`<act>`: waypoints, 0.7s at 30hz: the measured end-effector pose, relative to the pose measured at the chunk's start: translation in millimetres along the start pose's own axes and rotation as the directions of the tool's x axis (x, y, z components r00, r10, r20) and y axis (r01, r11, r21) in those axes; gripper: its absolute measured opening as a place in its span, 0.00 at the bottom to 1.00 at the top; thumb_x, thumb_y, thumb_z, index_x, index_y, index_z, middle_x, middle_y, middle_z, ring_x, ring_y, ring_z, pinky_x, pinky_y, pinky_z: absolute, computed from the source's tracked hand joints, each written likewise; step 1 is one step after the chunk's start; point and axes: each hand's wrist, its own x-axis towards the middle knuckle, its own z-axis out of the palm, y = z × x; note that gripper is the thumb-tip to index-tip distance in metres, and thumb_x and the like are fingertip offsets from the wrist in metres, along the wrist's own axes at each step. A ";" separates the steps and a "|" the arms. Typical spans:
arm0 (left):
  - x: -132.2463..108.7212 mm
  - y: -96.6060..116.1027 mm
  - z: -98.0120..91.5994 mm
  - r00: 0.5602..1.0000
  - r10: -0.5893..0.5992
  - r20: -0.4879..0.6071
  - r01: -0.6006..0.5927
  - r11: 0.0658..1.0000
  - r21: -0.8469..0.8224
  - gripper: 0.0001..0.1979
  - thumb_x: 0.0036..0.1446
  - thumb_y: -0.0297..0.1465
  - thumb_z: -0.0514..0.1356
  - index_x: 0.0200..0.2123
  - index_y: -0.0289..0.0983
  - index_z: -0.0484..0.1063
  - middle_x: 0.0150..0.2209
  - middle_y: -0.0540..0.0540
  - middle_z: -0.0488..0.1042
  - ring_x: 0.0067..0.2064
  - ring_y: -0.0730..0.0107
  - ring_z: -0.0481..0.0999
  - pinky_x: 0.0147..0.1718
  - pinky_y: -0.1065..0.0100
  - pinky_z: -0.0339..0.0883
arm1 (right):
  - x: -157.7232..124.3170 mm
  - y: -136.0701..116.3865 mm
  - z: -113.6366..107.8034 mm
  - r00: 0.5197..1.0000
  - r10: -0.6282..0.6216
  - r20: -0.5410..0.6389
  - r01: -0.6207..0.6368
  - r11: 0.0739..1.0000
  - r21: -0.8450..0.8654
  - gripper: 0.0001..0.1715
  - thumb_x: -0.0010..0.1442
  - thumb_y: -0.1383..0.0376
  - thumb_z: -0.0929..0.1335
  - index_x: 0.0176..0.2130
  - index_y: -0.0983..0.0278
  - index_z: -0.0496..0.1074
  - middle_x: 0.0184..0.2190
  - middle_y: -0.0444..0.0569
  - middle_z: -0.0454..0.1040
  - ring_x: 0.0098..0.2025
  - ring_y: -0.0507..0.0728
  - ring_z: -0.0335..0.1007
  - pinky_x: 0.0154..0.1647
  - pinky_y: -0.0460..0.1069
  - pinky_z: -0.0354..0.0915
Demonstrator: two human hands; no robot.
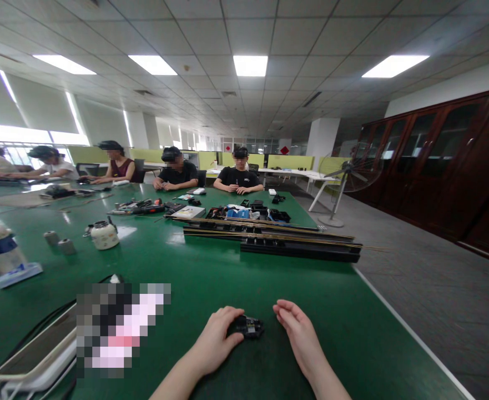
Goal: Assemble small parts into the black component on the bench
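Near the front of the green table, my left hand [219, 335] grips the left end of a small black device [250, 327]. Inner parts show on the device's upper side, and its exact kind is unclear. Thumb and fingers of that hand curve around the near and far sides, hiding the left end. A short way to the right, my right hand [297, 325] is raised with its fingers stretched out and slightly bent. Nothing shows in it, and it does not touch the device.
Long black rails [300, 250] with thin brass-coloured rods lie beyond my hands. A phone [40, 341] with cables is at left, near a pale jar [105, 235] and a bottle [0, 244]. Several people sit farther back. The table's white edge [411, 328] runs along the right.
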 end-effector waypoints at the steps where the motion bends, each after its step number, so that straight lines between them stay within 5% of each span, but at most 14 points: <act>1: 0.0 0.2 -0.1 1.000 0.000 -0.002 0.000 1.000 -0.001 0.21 0.50 0.26 0.57 0.49 0.40 0.65 0.47 0.46 0.68 0.49 0.62 0.65 0.50 0.63 0.57 | -0.2 -0.1 0.0 1.000 -0.002 0.002 0.002 1.000 0.000 0.18 0.39 0.57 0.73 0.32 0.62 0.74 0.32 0.48 0.76 0.43 0.60 0.69 0.48 0.53 0.61; 21: -0.5 0.9 -0.9 1.000 -0.001 0.003 0.001 1.000 0.000 0.20 0.50 0.27 0.57 0.49 0.41 0.65 0.48 0.46 0.68 0.49 0.62 0.65 0.51 0.62 0.57 | -0.1 -1.5 1.3 1.000 -0.006 -0.002 0.006 1.000 -0.010 0.18 0.38 0.56 0.74 0.31 0.62 0.74 0.31 0.48 0.76 0.42 0.61 0.70 0.47 0.55 0.61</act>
